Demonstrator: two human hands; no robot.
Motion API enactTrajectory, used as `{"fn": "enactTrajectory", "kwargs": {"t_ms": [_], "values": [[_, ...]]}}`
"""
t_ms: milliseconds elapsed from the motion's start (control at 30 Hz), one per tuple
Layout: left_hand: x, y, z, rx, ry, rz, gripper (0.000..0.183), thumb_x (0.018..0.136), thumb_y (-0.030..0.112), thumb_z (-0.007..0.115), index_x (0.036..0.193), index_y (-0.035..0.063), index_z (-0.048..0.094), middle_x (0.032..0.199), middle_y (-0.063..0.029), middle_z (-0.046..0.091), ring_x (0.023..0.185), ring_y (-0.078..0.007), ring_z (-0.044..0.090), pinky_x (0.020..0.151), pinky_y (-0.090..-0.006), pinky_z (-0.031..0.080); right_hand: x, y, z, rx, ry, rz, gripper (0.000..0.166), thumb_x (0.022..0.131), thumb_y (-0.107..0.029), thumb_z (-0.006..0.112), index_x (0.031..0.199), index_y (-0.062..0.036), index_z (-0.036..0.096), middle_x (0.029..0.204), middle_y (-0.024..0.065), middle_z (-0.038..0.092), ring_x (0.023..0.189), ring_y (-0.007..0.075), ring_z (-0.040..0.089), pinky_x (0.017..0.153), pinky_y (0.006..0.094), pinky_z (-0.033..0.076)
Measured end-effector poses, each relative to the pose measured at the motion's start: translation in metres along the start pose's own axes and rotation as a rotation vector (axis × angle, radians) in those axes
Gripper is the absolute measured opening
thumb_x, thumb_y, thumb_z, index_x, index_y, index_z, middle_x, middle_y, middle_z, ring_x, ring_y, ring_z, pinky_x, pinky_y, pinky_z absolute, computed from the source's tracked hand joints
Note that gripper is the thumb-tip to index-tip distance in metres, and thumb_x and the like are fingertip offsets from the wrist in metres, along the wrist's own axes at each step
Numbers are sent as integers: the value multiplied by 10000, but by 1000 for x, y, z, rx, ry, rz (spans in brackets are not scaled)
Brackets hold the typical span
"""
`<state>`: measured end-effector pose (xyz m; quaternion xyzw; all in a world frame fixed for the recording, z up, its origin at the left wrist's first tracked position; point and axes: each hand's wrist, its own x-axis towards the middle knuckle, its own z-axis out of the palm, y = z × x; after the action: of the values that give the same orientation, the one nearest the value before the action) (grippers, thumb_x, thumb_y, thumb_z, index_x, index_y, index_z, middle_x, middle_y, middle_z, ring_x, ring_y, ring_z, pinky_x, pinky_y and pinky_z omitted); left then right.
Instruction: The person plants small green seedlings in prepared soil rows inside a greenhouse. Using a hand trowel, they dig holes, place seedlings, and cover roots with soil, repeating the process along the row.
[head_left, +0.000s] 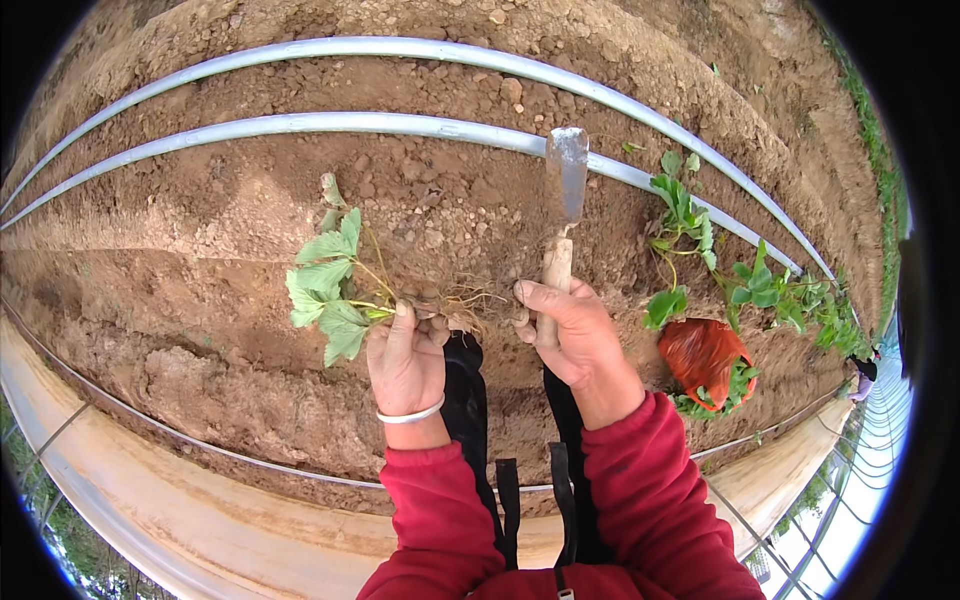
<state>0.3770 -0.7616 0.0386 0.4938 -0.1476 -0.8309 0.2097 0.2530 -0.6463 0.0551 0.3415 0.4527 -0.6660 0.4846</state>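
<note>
Pinched in my left hand (409, 352) is a strawberry seedling (330, 281), its leaves to the left. The seedling's bare roots (472, 296) stick out to the right, towards my other hand. My right hand (574, 322) grips the wooden handle of a hand trowel (568, 176), whose soil-marked metal blade points away from me. Between thumb and fingers of that hand there is soil, and the root tips end just short of them. Beneath both hands lies loose brown soil (450, 210).
Two pale drip pipes (360, 124) run across the bed beyond my hands. An orange-red plastic bag (701, 356) holding leafy seedlings lies at the right. Strawberry plants (682, 206) stand in a row behind it. Plastic sheeting (187, 517) edges the near side. Another person (862, 379) is far off at right.
</note>
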Motion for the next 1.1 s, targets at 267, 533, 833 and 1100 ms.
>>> {"fn": "enactTrajectory", "kwargs": {"t_ms": [267, 533, 833, 1100], "values": [[6, -17, -3, -89, 140, 27, 215, 887, 139, 565, 1072, 41, 518, 998, -63, 586, 878, -147, 531, 741, -287, 436, 3, 8, -4, -22, 150, -16, 147, 792, -125, 686, 823, -37, 572, 709, 54, 596, 572, 122, 553, 497, 237, 435], [5, -22, -4, -96, 89, -73, 346, 896, 227, 537, 1195, 66, 473, 1192, -87, 522, 1125, -260, 466, 966, -435, 381, -3, 24, -3, 178, 57, -58, 93, 810, -100, 658, 846, -65, 579, 737, 40, 600, 623, 138, 564, 557, 277, 443], [5, -23, -8, -450, 146, -212, 295, 950, 301, 423, 1080, 53, 515, 837, -55, 540, 731, -182, 516, 648, -345, 454, -25, 55, 6, 309, -130, 92, 94, 840, -146, 622, 875, -113, 540, 813, 28, 579, 691, 155, 569, 540, 273, 422], [-2, -6, -15, -358, 270, -79, 242, 959, 306, 413, 905, 82, 487, 579, 58, 305, 434, -51, 258, 353, -189, 217, -50, 88, 12, 386, -20, 272, 71, 858, -74, 586, 905, -89, 536, 765, 13, 551, 585, 101, 500, 486, 241, 409]]}}
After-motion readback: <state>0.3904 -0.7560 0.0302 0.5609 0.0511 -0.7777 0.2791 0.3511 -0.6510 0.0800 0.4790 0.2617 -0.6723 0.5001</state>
